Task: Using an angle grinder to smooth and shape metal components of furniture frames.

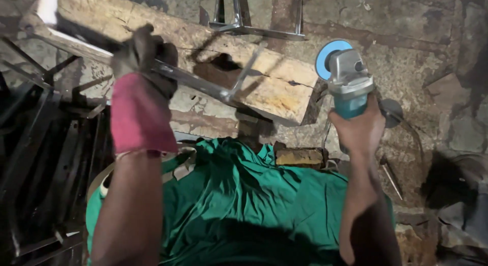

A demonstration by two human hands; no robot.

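Hands clamped: gloved left hand (145, 60) on metal bar (203, 83) over wooden block (274, 88); right hand (358, 129) on angle grinder (348, 80) beside the block.

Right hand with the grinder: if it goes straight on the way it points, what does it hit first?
Probably bare stone floor: the right hand aims the grinder up-frame, just right of the wooden block. Depth unclear; the disc might clip the block's end.

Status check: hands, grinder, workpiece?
Left hand, gloved, grips metal frame over wood block. Right hand, bare, holds grinder, disc clear of frame. Nothing between them.
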